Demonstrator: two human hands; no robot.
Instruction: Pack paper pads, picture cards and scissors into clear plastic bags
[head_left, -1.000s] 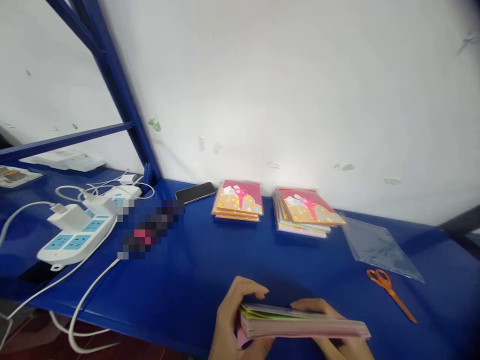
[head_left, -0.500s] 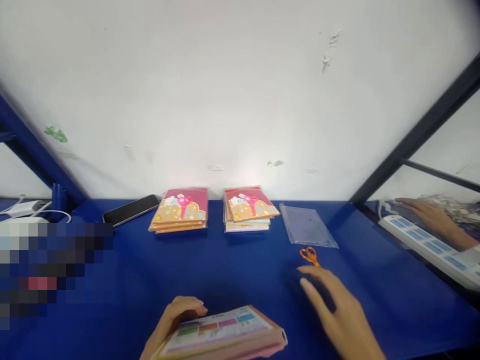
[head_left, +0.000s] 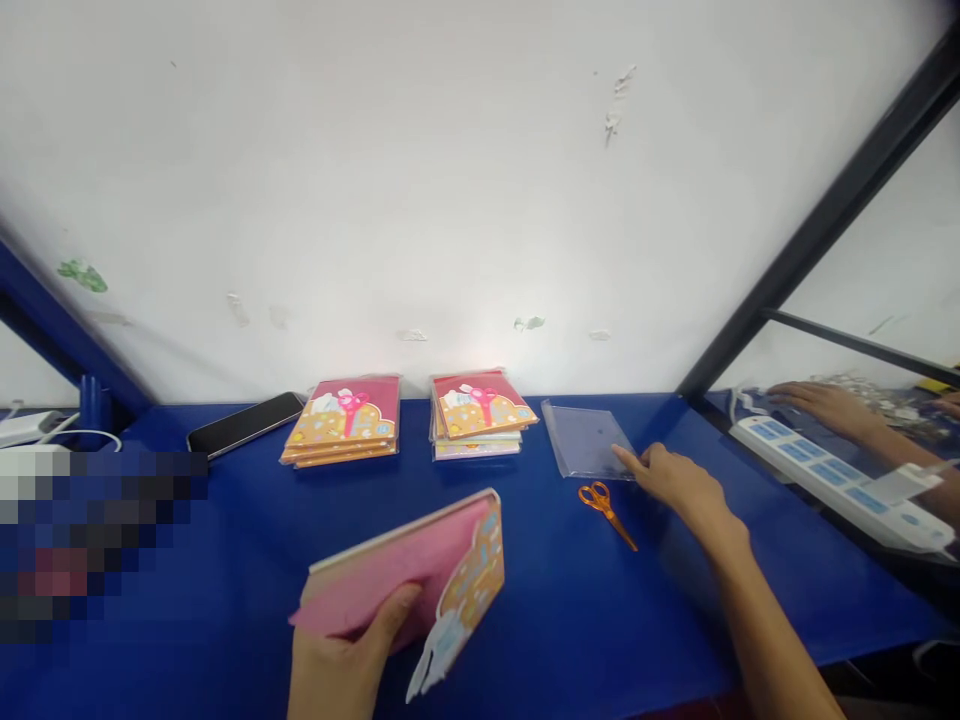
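A pink booklet (head_left: pixel 405 560), its patterned orange cover flap folded outward, is gripped in my left hand (head_left: pixel 345 650), thumb over the pink inside. On the right, my right hand (head_left: pixel 679 485) touches the near right part of a flat clear plastic sleeve (head_left: pixel 581 435). One finger stretches over the sleeve; the others are curled and partly hidden. Just in front of the sleeve lies a pair of orange scissors (head_left: pixel 606 510), apart from my hand.
Two stacks of wrapped booklets, a left stack (head_left: pixel 345 420) and a right stack (head_left: pixel 484 415), stand near the wall. A phone (head_left: pixel 244 425) lies left of them. A white power strip (head_left: pixel 832 480) runs along the right, with another person's hand (head_left: pixel 832 410) beyond it.
My left hand has raised and turned the booklet, so its pink inside shows. My right hand has moved forward past the scissors onto the plastic sleeve. The view has shifted slightly.
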